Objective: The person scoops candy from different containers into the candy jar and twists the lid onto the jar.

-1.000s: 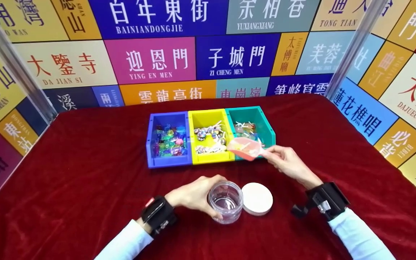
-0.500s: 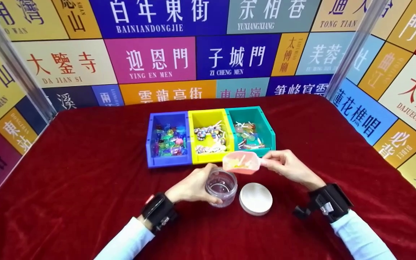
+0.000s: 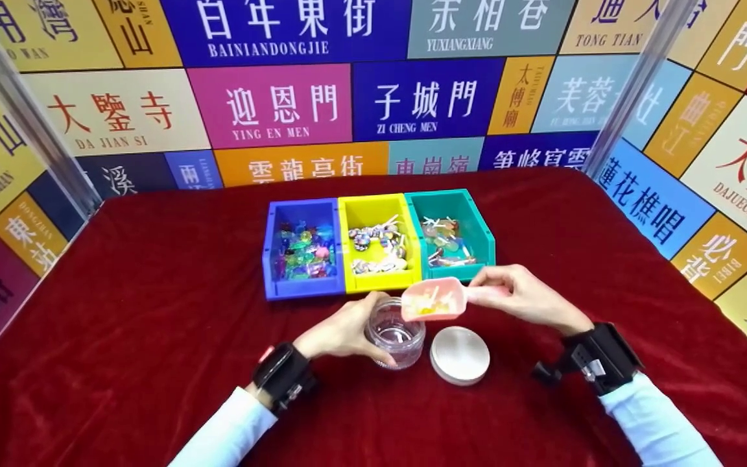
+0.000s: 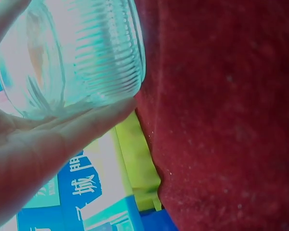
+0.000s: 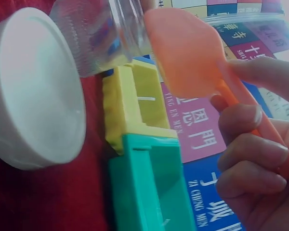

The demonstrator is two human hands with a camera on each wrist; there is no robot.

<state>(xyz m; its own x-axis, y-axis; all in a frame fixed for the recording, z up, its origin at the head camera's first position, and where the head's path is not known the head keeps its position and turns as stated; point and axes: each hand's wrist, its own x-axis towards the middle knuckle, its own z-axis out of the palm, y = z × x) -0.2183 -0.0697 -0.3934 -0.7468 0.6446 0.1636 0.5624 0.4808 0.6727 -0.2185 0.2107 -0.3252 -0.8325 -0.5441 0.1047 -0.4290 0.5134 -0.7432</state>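
My left hand (image 3: 341,331) grips a clear ribbed jar (image 3: 394,347) around its side, fingers behind it and thumb in front. The left wrist view shows the jar (image 4: 96,53) close up, its base near the red cloth. In my right hand (image 3: 526,299) is the handle of a pink scoop (image 3: 435,299). Small yellow and white pieces lie in the scoop, whose left end overlaps the jar's rim in the head view. From the right wrist, the scoop (image 5: 188,53) shows its underside beside the jar's mouth. A round white lid (image 3: 460,355) lies on the cloth, right of the jar.
Behind the hands stand three joined bins: a blue one (image 3: 270,259) with coloured translucent pieces, a yellow one (image 3: 380,284) and a green one (image 3: 487,243) with stick candies. Red cloth (image 3: 153,311) covers the table, and a printed panel wall (image 3: 270,107) rises behind.
The scoop has moved from over the bins toward me and now overlaps the jar's rim. My left hand has shifted the jar slightly away from me, apart from the lid.
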